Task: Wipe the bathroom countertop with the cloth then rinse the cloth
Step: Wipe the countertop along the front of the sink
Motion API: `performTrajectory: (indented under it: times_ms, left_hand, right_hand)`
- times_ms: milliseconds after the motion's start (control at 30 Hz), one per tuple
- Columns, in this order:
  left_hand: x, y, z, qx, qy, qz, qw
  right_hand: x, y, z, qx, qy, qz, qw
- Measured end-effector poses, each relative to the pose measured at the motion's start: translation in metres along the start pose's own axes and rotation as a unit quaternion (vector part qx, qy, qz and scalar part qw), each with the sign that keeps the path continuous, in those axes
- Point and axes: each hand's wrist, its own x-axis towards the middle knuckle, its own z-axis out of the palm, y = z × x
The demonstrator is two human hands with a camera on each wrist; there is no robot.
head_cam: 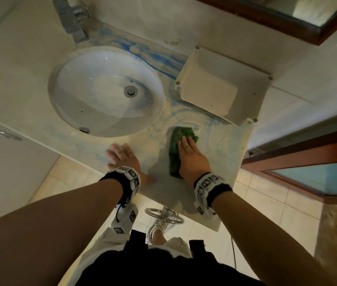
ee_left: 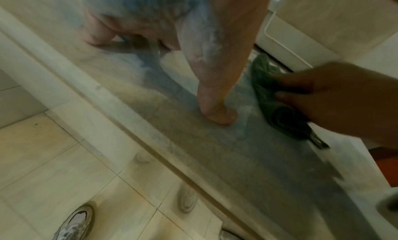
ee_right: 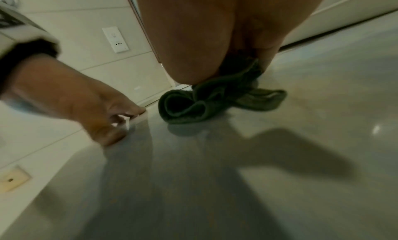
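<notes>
A crumpled green cloth [head_cam: 177,149] lies on the pale countertop [head_cam: 221,149], right of the sink [head_cam: 105,91]. My right hand [head_cam: 189,155] presses flat on the cloth with straight fingers; the cloth [ee_right: 217,97] bunches out from under the palm in the right wrist view. My left hand [head_cam: 120,154] rests flat on the counter's front edge, fingers spread, holding nothing. The left wrist view shows the left thumb [ee_left: 215,111] on the counter and the right hand [ee_left: 336,97] on the cloth [ee_left: 271,99]. Blue smears streak the counter around the sink.
A beige plastic box [head_cam: 221,85] stands on the counter just behind the cloth. A chrome tap [head_cam: 74,19] is at the back left of the sink. A wooden door frame [head_cam: 299,149] borders the counter on the right. My shoes [ee_left: 73,223] stand on the tiled floor below.
</notes>
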Motion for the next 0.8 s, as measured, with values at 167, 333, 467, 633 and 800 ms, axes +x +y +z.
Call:
performTrajectory:
  times_ms: [167, 333, 467, 633, 800]
  left_hand:
    - [-0.002, 0.001, -0.002, 0.002, -0.004, -0.001, 1.000]
    - [0.000, 0.000, -0.002, -0.005, 0.001, 0.000, 1.000]
    - [0.003, -0.001, 0.000, -0.001, 0.010, 0.004, 1.000]
    - [0.006, -0.003, 0.003, -0.005, 0.009, 0.010, 1.000]
    - [0.002, -0.004, -0.002, -0.010, -0.003, 0.011, 1.000]
  right_hand:
    - [0.002, -0.001, 0.001, -0.037, -0.005, -0.004, 0.999]
    - [-0.076, 0.036, 0.035, -0.086, -0.033, 0.023, 0.995]
    - [-0.107, 0.036, 0.035, -0.064, -0.066, 0.056, 0.994]
    - [-0.054, 0.005, 0.011, -0.044, -0.036, 0.059, 0.997]
    - [0.001, -0.010, 0.000, 0.001, 0.017, 0.080, 0.997]
